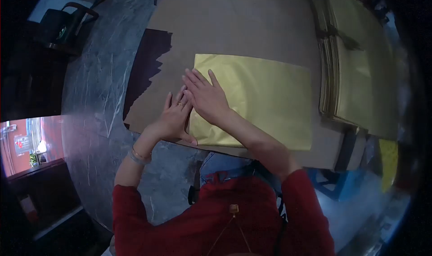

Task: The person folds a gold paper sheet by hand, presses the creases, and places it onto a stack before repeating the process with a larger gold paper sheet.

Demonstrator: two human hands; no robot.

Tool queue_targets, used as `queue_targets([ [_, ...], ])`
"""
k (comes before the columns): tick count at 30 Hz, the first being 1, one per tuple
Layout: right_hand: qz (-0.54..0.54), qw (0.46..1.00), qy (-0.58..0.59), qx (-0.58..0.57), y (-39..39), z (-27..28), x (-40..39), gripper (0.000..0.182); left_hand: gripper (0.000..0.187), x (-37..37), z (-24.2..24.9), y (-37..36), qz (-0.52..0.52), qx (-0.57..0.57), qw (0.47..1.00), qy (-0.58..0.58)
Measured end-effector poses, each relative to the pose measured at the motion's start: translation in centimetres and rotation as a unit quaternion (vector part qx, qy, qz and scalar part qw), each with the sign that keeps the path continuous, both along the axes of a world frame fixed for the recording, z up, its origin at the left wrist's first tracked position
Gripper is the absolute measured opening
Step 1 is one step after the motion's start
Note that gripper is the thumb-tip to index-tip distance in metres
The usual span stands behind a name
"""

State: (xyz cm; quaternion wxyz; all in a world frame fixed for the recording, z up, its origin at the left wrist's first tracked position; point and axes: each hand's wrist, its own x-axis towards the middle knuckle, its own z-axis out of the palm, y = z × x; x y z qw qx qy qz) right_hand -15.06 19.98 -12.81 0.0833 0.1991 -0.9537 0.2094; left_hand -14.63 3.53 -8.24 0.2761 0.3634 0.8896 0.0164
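Observation:
A yellow sheet (pixel 270 98), lightly creased, lies flat on a brown cardboard-like surface (pixel 243 17). My right hand (pixel 204 94) rests palm down on the sheet's left part, its fingers spread toward the upper left and nothing held. Beside it, at the sheet's left edge, my left hand (pixel 174 119) lies with fingers apart and the thumb at the sheet's lower left corner. It wears a ring. The fingertips of my left hand meet the side of my right hand. What lies under the palms is hidden.
Stacks of folded yellow sheets (pixel 353 80) stand along the right side. A dark torn patch (pixel 146 67) marks the surface's left part. A dark chair (pixel 65 26) is at the upper left, and a blue object (pixel 335 184) sits below the right edge.

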Motion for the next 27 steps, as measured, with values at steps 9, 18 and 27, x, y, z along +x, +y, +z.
queue_targets([
  [9,-0.054,0.998,0.037,-0.011,1.3,-1.3,-2.7,0.046,0.149,0.2,0.9,0.8,0.007,0.004,1.0,0.013],
  [18,-0.017,0.998,0.036,-0.04,2.1,1.3,0.3,0.05,0.148,0.2,1.1,1.0,0.008,-0.011,1.0,0.024],
  [27,0.009,0.997,-0.078,0.014,6.6,2.3,13.5,0.052,0.147,0.3,1.2,1.0,0.017,0.007,0.999,0.03],
])
